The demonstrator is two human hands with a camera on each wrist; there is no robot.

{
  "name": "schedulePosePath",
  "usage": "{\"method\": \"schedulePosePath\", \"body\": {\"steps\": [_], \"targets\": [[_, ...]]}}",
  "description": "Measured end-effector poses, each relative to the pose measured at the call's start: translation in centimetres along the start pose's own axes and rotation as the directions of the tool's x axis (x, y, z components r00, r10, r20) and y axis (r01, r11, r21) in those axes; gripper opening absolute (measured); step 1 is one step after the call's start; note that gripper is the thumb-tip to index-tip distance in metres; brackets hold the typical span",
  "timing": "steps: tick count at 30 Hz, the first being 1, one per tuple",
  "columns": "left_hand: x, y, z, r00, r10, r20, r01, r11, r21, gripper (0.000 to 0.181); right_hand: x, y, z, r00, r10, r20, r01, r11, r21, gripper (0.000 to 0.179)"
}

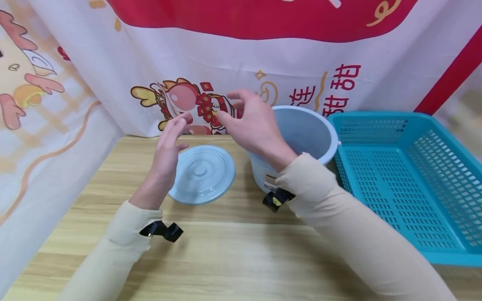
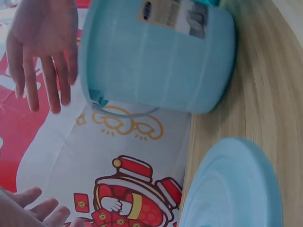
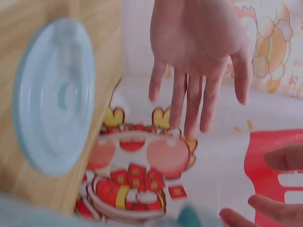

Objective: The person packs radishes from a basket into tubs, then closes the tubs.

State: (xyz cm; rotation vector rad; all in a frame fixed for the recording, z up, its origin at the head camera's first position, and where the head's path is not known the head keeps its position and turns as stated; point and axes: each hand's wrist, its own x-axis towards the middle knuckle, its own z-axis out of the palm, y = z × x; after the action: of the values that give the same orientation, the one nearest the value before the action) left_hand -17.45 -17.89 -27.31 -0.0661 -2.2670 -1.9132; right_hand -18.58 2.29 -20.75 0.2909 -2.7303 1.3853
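Note:
My left hand [image 1: 165, 146] is raised over the left edge of a light blue round lid [image 1: 203, 177], which lies on the wooden table. Its fingers are loosely extended and hold nothing. Also empty, my right hand [image 1: 254, 121] hovers by the left rim of a light blue bucket [image 1: 260, 169], thumb and fingers spread apart. The two palms face each other across a gap. Upright and uncovered, the bucket has a paper label [image 2: 161, 12] on its side and a thin handle [image 2: 128, 114] hanging at its rim, both in the left wrist view.
A teal perforated plastic basket [image 1: 395, 188] stands right of the bucket. Behind the table [image 1: 218, 251] hangs a white and red printed cloth [image 1: 226, 54], and another patterned cloth [image 1: 45, 138] borders the left side.

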Motion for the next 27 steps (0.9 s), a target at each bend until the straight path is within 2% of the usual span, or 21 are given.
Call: {"method": "schedulePosePath", "body": {"steps": [3, 8, 13, 16, 21, 24, 27], "targets": [[-0.3, 0.1, -0.5, 0.999, -0.029, -0.012, 0.029, 0.998, -0.051, 0.056, 0.0, -0.5, 1.6, 1.000, -0.018, -0.001, 0.018, 0.999, 0.028, 0.059], [-0.5, 0.4, -1.4, 0.999, -0.029, -0.036, 0.026, 0.997, -0.068, 0.057, -0.1, -1.2, 4.2, 0.999, -0.028, 0.033, 0.027, 0.999, 0.032, 0.069], [-0.6, 0.0, -2.2, 0.994, -0.046, -0.096, 0.038, 0.996, -0.085, 0.055, -0.1, -1.3, 6.1, 0.998, -0.006, 0.066, 0.004, 1.000, 0.023, 0.076], [-0.6, -0.6, -2.4, 0.990, -0.070, -0.121, 0.056, 0.992, -0.116, 0.052, 0.0, -0.6, 6.9, 0.996, 0.037, 0.081, -0.039, 0.999, 0.024, 0.076], [-0.8, -2.0, -3.1, 0.984, -0.148, -0.102, 0.138, 0.986, -0.093, 0.056, 0.4, 1.8, 8.7, 0.984, 0.114, 0.138, -0.122, 0.991, 0.047, 0.077], [-0.7, -3.0, -3.6, 0.975, -0.206, -0.084, 0.203, 0.979, -0.034, 0.061, 0.7, 3.4, 10.0, 0.972, 0.169, 0.165, -0.186, 0.978, 0.095, 0.078], [-0.6, -4.2, -4.1, 0.959, -0.276, -0.066, 0.279, 0.959, 0.048, 0.069, 1.0, 4.9, 11.0, 0.959, 0.228, 0.169, -0.250, 0.961, 0.120, 0.078]]}}
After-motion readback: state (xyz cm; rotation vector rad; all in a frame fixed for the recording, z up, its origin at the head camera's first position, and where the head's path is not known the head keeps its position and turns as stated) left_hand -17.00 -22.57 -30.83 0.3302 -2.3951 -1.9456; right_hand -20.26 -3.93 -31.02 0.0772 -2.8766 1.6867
